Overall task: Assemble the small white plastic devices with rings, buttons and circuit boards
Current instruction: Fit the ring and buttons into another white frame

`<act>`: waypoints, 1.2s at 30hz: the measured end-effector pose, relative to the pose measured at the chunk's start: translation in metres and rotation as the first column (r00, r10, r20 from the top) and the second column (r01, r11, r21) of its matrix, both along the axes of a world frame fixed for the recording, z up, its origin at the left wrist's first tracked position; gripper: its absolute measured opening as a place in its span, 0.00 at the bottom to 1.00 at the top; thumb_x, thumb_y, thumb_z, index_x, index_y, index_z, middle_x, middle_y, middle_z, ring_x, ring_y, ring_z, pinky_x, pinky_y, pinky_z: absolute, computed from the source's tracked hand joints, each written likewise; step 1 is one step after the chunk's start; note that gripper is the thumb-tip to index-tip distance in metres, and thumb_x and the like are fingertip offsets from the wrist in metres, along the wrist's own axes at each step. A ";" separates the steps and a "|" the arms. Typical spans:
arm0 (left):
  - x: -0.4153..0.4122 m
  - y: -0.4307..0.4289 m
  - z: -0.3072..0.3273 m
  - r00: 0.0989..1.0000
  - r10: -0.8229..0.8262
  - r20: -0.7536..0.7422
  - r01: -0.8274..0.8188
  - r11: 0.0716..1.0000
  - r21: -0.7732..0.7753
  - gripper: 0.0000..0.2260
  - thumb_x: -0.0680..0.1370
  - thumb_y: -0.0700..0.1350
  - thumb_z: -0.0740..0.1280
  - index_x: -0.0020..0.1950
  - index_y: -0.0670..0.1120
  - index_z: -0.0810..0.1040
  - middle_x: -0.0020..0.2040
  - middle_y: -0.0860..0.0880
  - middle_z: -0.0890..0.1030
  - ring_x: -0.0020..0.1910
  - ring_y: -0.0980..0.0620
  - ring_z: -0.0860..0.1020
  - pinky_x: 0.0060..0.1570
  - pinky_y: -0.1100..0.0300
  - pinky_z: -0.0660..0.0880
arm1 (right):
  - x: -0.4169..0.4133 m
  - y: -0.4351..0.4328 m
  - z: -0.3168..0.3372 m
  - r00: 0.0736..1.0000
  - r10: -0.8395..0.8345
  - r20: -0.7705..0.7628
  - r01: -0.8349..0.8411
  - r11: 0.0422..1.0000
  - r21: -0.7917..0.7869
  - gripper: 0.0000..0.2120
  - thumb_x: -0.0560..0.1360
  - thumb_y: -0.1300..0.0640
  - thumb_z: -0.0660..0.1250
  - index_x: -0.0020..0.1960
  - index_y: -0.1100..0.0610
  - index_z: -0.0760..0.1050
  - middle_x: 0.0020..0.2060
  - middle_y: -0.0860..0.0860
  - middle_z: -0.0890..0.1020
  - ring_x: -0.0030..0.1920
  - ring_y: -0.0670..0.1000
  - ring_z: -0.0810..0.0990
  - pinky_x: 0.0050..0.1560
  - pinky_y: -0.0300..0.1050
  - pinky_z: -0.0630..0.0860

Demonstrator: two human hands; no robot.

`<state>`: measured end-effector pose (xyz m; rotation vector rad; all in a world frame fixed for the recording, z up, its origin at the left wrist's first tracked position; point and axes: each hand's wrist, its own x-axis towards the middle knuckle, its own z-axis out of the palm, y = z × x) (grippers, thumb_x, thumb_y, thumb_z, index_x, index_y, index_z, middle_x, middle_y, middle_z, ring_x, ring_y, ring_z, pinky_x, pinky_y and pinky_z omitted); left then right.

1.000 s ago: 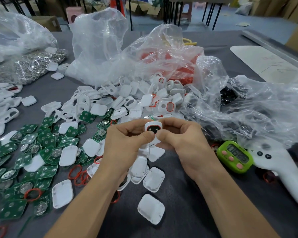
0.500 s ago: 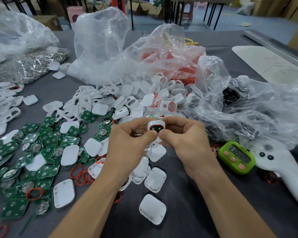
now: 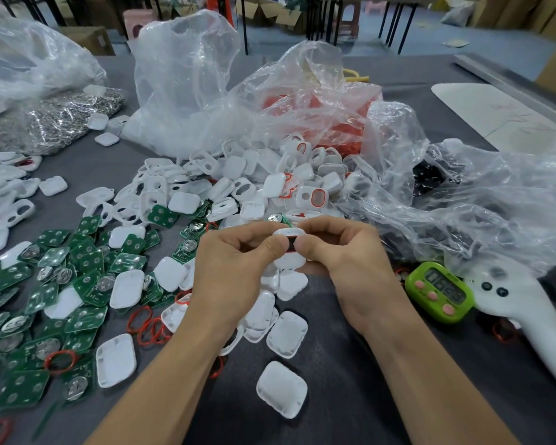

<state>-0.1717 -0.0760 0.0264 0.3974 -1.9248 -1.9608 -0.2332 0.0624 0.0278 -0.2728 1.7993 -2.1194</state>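
Far left there's a clear bag of shiny metal bits (image 3: 52, 120) (can't tell what exactly), then a big scatter of green circuit boards (image 3: 87, 284) with coin-cell holders, loose red rings (image 3: 145, 326) and white back covers (image 3: 116, 364) lying open side up on the grey table (image 3: 350, 364). In the middle, the left hand (image 3: 235, 277) and right hand (image 3: 350, 268) are both clamped on one small white shell (image 3: 288, 252) held up just above the table. The thumbs are nearly touching on its front face and the other fingers are curled round behind it. Between the thumbs you can just see a bit of red edge and something dark, so my guess is the ring and button are being pressed into place, though most of it is hidden. Behind the hands is a heap of white front shells (image 3: 238, 184), and only a few, like this one (image 3: 313, 197), show a red ring fitted. Behind that, one plastic bag holds more red parts (image 3: 328, 117) and another to the right holds black pieces (image 3: 430, 178). Further right sit a green timer (image 3: 438, 292) and a white controller (image 3: 520, 313). Progress-wise I'd say it's nowhere near done: I see no clearly closed-up devices, this one probably needs its board and back cover yet, and loads of loose parts are waiting.
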 end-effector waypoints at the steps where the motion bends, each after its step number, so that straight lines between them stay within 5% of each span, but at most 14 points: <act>1: 0.000 0.000 0.001 1.000 -0.002 0.002 0.002 1.000 -0.003 0.08 0.76 0.36 0.74 0.49 0.47 0.89 0.42 0.43 0.88 0.49 0.33 0.84 0.55 0.36 0.81 | 0.000 0.000 0.000 1.000 0.005 0.017 -0.004 1.000 -0.006 0.08 0.74 0.71 0.73 0.45 0.59 0.85 0.42 0.59 0.88 0.42 0.55 0.87 0.44 0.49 0.86; 6: 0.000 -0.001 0.002 1.000 -0.013 0.022 0.014 0.999 -0.042 0.10 0.74 0.36 0.74 0.46 0.51 0.90 0.40 0.47 0.88 0.43 0.46 0.86 0.47 0.51 0.82 | 0.000 -0.001 -0.001 0.999 0.026 0.021 -0.026 1.000 0.004 0.11 0.73 0.71 0.72 0.43 0.56 0.86 0.42 0.59 0.87 0.42 0.55 0.86 0.48 0.56 0.85; 11: 0.000 -0.002 0.003 0.999 0.030 0.026 -0.029 0.998 -0.059 0.10 0.73 0.34 0.75 0.45 0.49 0.90 0.39 0.48 0.88 0.42 0.46 0.87 0.47 0.53 0.83 | 0.002 -0.003 -0.004 0.999 0.049 0.004 -0.049 0.998 0.047 0.08 0.66 0.64 0.72 0.42 0.55 0.86 0.40 0.56 0.87 0.41 0.53 0.85 0.48 0.56 0.84; 18: 0.003 0.001 0.008 0.997 -0.072 0.020 0.073 0.991 -0.113 0.18 0.73 0.29 0.70 0.50 0.50 0.90 0.41 0.47 0.88 0.44 0.47 0.86 0.45 0.62 0.82 | -0.002 0.000 0.000 0.994 0.022 0.106 -0.019 0.999 -0.036 0.14 0.73 0.74 0.70 0.40 0.57 0.86 0.39 0.58 0.87 0.38 0.54 0.86 0.38 0.43 0.83; 31: 0.003 0.000 0.005 0.992 -0.118 0.044 0.121 0.989 -0.081 0.20 0.74 0.28 0.70 0.49 0.52 0.89 0.43 0.49 0.88 0.43 0.52 0.87 0.43 0.63 0.80 | -0.003 -0.001 -0.002 0.988 -0.040 0.148 0.034 0.999 0.039 0.09 0.72 0.73 0.71 0.43 0.62 0.86 0.40 0.60 0.87 0.39 0.56 0.86 0.40 0.46 0.84; 36: 0.002 -0.005 0.003 0.993 -0.068 0.093 0.072 0.996 -0.046 0.17 0.75 0.31 0.72 0.48 0.53 0.89 0.42 0.48 0.88 0.40 0.54 0.83 0.44 0.51 0.82 | -0.003 0.001 0.001 0.986 0.068 0.155 -0.075 0.996 0.038 0.11 0.75 0.73 0.68 0.49 0.60 0.82 0.42 0.56 0.85 0.44 0.53 0.85 0.46 0.49 0.84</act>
